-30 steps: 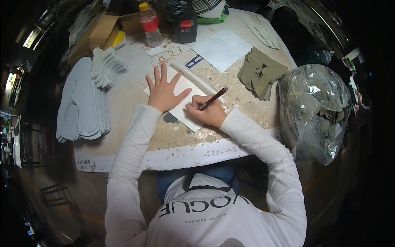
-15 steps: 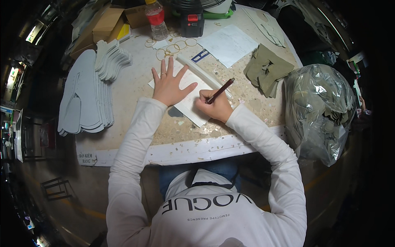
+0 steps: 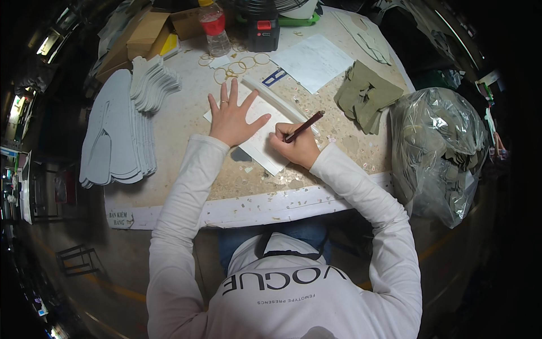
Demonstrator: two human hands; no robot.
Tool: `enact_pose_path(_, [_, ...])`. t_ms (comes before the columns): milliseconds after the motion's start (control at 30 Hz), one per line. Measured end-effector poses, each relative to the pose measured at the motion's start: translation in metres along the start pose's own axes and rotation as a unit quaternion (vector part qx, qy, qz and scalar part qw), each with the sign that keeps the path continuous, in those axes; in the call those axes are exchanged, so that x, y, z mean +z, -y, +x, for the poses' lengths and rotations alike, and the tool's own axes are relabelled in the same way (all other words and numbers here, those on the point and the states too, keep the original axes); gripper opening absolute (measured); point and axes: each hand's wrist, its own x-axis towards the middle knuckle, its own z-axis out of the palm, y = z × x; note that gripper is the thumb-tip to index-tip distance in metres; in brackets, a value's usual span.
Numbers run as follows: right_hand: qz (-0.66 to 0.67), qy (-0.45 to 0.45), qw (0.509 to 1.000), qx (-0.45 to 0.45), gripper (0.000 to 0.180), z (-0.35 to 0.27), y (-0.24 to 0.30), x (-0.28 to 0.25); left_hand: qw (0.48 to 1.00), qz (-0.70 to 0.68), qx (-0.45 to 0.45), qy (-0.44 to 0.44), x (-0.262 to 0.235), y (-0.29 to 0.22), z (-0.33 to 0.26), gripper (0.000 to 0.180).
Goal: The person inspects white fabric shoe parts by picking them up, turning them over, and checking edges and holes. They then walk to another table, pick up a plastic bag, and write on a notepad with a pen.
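Compared with a moment ago, my right hand (image 3: pixel 299 148) has drawn in closer to my left hand (image 3: pixel 232 120), and the dark red-brown pen (image 3: pixel 304 126) it holds now tilts up and away to the right, its tip down at the white sheet (image 3: pixel 265 148). My left hand has barely shifted. I judge from this that the marking along the sheet is under way, with the pen working near the sheet's right edge.

My left hand lies flat on the white sheet, palm down, fingers (image 3: pixel 232 92) spread wide like a fan, thumb (image 3: pixel 261 118) pointing toward the pen. A ring shows on one finger. My right hand's fingers are pinched around the lower part of the pen; the tip itself is hidden behind my knuckles.

The sheet runs under both hands, reaching out past my left fingertips and back toward my right wrist. A small dark cut-out piece (image 3: pixel 241 155) lies on it just below my left palm.

Beyond my left fingertips lie loose rubber bands (image 3: pixel 243 63); well off to the left, a stack of grey cut shapes (image 3: pixel 113 138).
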Motion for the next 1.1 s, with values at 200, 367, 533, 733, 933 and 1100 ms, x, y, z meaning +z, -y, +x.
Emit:
enact_pose_path(200, [-0.011,-0.033,0.999,0.009,0.035,0.001,-0.001,-0.001,1.0,0.003,0.002,-0.001,0.0,0.0,0.0,0.071])
enact_pose_path(367, [-0.007,-0.026,1.0,0.006,0.034,0.001,0.0,0.0,1.0,0.005,-0.001,0.0,-0.001,0.0,0.0,0.071])
enact_pose_path(533, [-0.006,-0.037,0.999,0.01,0.032,0.001,-0.002,-0.001,1.0,0.026,-0.005,0.005,-0.001,-0.001,0.0,0.069])
enact_pose_path(733, [-0.007,-0.035,0.999,0.023,0.028,0.002,-0.005,-0.001,1.0,0.008,-0.002,0.009,-0.001,0.0,0.0,0.07])
enact_pose_path(933, [0.016,-0.058,0.998,0.028,0.033,0.007,-0.009,-0.01,1.0,0.004,-0.005,0.014,-0.002,-0.001,0.0,0.07])
enact_pose_path(1100, [0.011,-0.016,0.999,0.037,0.034,0.007,-0.012,-0.017,1.0,0.004,-0.004,0.011,-0.003,-0.001,0.0,0.071])
